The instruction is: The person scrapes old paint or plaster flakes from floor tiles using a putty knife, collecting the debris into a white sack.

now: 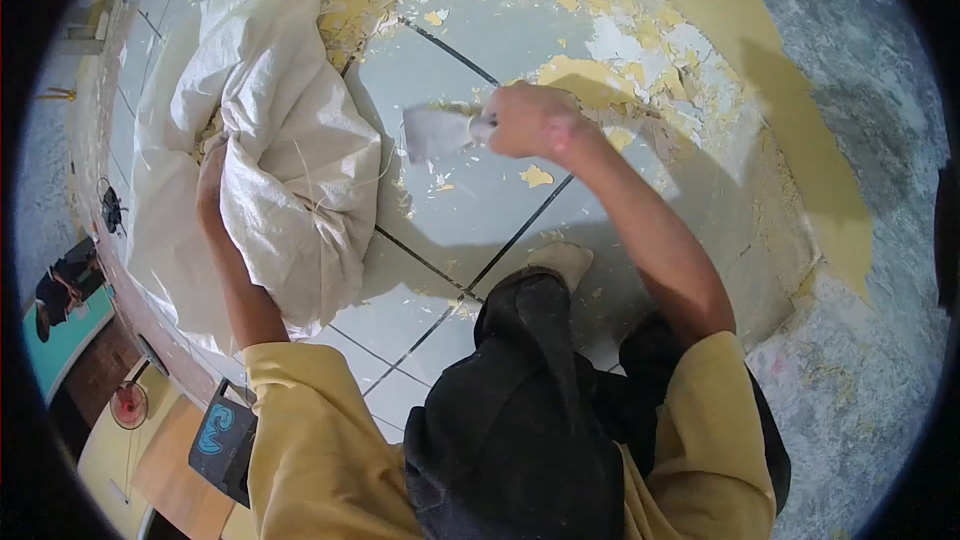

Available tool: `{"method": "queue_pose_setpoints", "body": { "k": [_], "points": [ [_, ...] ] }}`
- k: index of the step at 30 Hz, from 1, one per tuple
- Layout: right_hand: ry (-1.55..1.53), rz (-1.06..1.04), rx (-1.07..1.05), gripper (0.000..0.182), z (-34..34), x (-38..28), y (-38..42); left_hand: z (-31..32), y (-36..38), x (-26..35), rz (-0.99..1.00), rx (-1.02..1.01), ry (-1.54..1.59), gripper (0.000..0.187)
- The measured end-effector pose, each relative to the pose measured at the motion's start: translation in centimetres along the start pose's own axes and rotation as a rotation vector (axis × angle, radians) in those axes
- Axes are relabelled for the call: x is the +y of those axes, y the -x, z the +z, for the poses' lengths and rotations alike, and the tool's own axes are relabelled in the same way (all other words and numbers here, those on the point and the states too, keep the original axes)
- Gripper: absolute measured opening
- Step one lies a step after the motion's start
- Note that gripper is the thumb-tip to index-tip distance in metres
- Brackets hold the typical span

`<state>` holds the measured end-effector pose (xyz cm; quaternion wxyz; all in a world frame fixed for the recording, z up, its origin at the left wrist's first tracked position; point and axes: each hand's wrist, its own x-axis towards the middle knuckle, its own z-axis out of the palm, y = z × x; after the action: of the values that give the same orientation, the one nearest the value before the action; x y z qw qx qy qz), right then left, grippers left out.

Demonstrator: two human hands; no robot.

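My right hand (530, 121) is wrapped round the handle of a wide flat scraper (436, 134), whose blade points left just over the grey floor tiles. On the left, a large white woven sack (290, 170) lies bunched up on the floor. My left hand (211, 175) is at the sack's folds, with its fingers mostly hidden by the cloth. Flakes of yellow and white paint (590, 82) lie on the tiles above and right of the scraper, and a small yellow flake (536, 176) lies below it.
A wall (850, 110) with yellow paint and a rough blue-grey surface runs along the right. My foot (562, 262) is on the tiles below the scraper. At the lower left are a dark chair (222, 440), a fan (129, 405) and another person (65, 290).
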<state>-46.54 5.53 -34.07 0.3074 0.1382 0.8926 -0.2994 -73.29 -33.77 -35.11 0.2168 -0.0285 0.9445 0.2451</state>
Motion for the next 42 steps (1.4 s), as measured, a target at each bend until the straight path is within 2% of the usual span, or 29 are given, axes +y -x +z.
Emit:
{"method": "queue_pose_setpoints", "body": {
  "k": [4, 6, 7, 8, 10, 11, 14, 15, 16, 18, 19, 21, 23, 24, 25, 26, 28, 29, 30, 32, 33, 34, 35, 36, 38, 39, 41, 42],
  "points": [
    [0.109, 0.127, 0.03, 0.026, -1.6, 0.8, 1.7, 0.7, 0.8, 0.1, -0.003, -0.007, 0.013, 0.031],
    [0.125, 0.265, 0.098, 0.024, -3.9, 5.4, 3.3, 0.9, 1.0, 0.4, -0.003, -0.009, 0.021, 0.031],
    [0.148, 0.357, 0.203, 0.024, -5.1, 8.0, 4.5, 0.9, 1.0, 0.6, -0.002, -0.005, 0.028, 0.031],
    [0.178, 0.445, 0.139, 0.026, -7.2, 9.7, 6.2, 0.9, 1.1, 0.7, 0.0, -0.001, 0.035, 0.031],
    [0.345, 0.561, 0.368, 0.023, -8.3, 12.5, 8.6, 1.0, 1.0, 0.7, -0.001, 0.002, 0.041, 0.031],
    [0.348, 0.562, 0.369, 0.023, -8.5, 12.6, 9.1, 1.0, 1.1, 0.8, 0.002, 0.0, 0.048, 0.031],
    [0.204, 0.372, 0.188, 0.022, -7.4, 11.0, 10.7, 1.8, 1.0, 1.3, 0.013, -0.011, 0.043, 0.031],
    [0.175, 0.28, 0.118, 0.021, -6.0, 9.2, 9.9, 2.0, 1.1, 1.5, 0.016, -0.01, 0.046, 0.031],
    [0.096, 0.18, 0.171, 0.02, -2.4, 8.5, 8.3, 2.3, 1.3, 1.6, 0.02, -0.009, 0.047, 0.031],
    [0.126, 0.048, -0.025, 0.019, 0.6, 3.3, 6.8, 2.9, 1.8, 2.2, 0.044, -0.014, 0.07, 0.031],
    [0.102, -0.03, 0.05, 0.021, 3.7, 2.0, 6.1, 3.2, 2.0, 2.6, 0.058, -0.015, 0.089, 0.031],
    [0.014, -0.061, -0.128, 0.022, 4.5, -0.5, 5.1, 3.7, 2.9, 3.7, 0.093, -0.018, 0.141, 0.031],
    [-0.002, -0.031, -0.117, 0.022, 4.2, -0.6, 4.8, 3.9, 4.6, 5.6, 0.133, -0.037, 0.302, 0.031],
    [0.01, -0.024, -0.099, 0.022, 3.5, -0.3, 4.8, 4.1, 6.2, 7.5, 0.112, -0.113, 0.446, 0.031],
    [0.068, 0.041, -0.039, 0.022, 2.8, 0.7, 5.3, 4.5, 9.3, 11.0, 0.014, -0.252, 0.652, 0.025],
    [0.064, 0.133, -0.026, 0.022, 1.8, 2.2, 6.0, 4.8, 10.3, 11.6, 0.015, -0.265, 0.65, 0.025],
    [0.11, 0.312, 0.042, 0.023, -0.8, 6.2, 7.7, 5.5, 11.4, 12.7, 0.207, -0.339, 0.643, 0.021],
    [0.184, 0.378, 0.078, 0.021, -2.4, 8.2, 9.3, 6.5, 12.7, 13.9, 0.225, -0.406, 0.675, 0.019],
    [0.218, 0.424, 0.245, 0.019, -1.8, 11.1, 10.3, 7.2, 13.6, 14.7, 0.257, -0.48, 0.602, 0.021],
    [0.198, 0.577, 0.251, 0.02, -3.9, 13.6, 13.1, 9.4, 17.4, 18.5, 0.111, -0.492, 0.373, 0.031],
    [0.196, 0.587, 0.256, 0.02, -4.1, 14.5, 14.4, 10.8, 18.2, 19.2, 0.242, -0.598, 0.401, 0.031],
    [0.205, 0.59, 0.369, 0.021, -4.1, 15.1, 15.7, 12.3, 19.0, 19.8, 0.374, -0.703, 0.427, 0.031],
    [0.215, 0.593, 0.485, 0.023, -4.2, 15.6, 17.0, 14.1, 20.3, 20.6, 0.44, -0.603, 0.381, 0.031],
    [0.21, 0.606, 0.491, 0.023, -4.5, 15.8, 18.3, 15.7, 21.7, 21.5, 0.504, -0.503, 0.334, 0.03],
    [-0.198, 0.631, 0.429, 0.03, -5.1, 16.1, 20.9, 18.2, 23.9, 23.8, 0.601, -0.471, 0.471, 0.032],
    [-0.198, 0.636, 0.435, 0.03, -4.6, 16.7, 21.8, 19.3, 25.0, 25.2, 0.582, -0.544, 0.597, 0.034],
    [-0.371, 0.692, 0.337, 0.033, -2.0, 18.2, 23.2, 22.0, 25.3, 27.9, 0.629, -0.58, 0.554, 0.036],
    [-0.375, 0.646, 0.323, 0.031, 1.3, 19.1, 23.1, 23.2, 25.0, 29.2, 0.671, -0.611, 0.513, 0.038]
  ]
}}
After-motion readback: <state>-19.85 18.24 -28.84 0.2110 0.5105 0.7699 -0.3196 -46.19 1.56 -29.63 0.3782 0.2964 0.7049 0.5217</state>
